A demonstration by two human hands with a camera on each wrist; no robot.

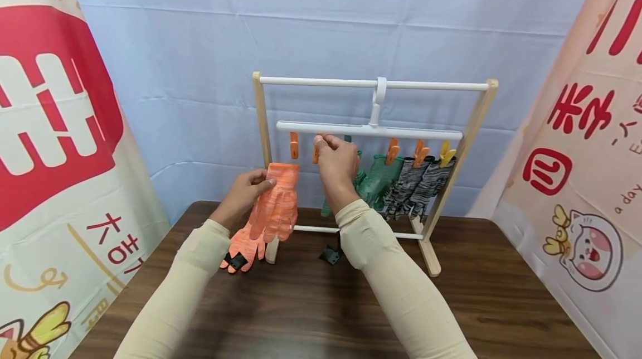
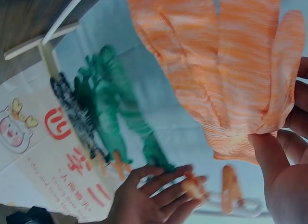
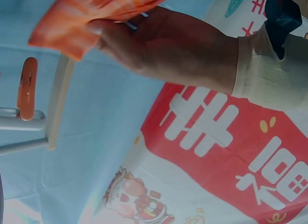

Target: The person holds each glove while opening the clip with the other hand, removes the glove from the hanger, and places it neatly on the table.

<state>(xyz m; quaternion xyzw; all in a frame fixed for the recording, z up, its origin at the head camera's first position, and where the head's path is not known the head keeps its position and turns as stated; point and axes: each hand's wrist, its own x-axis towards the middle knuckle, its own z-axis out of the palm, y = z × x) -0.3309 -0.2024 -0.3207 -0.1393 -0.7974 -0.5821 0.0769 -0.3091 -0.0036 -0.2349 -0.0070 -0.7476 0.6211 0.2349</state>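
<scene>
My left hand [image 1: 246, 194] grips an orange knit glove [image 1: 277, 203] near its cuff, thumb in front, with the glove's fingers hanging down. A second orange glove [image 1: 246, 245] lies on the table below it. My right hand [image 1: 338, 166] is raised to the white hanger bar [image 1: 321, 126] and pinches an orange clothespin [image 2: 194, 185] there. To its left, another orange clothespin [image 1: 294, 146] hangs from the bar with nothing in it. Green gloves [image 1: 383, 175] hang to the right of my right hand, partly hidden by it.
A rack with wooden posts [image 1: 262, 116] and white rods carries the hanger by its hook [image 1: 380, 94]. Grey-and-black gloves [image 1: 400, 189] hang at the right end from orange and yellow clothespins. The brown table [image 1: 321, 303] stands between printed cloths and a pale blue backdrop.
</scene>
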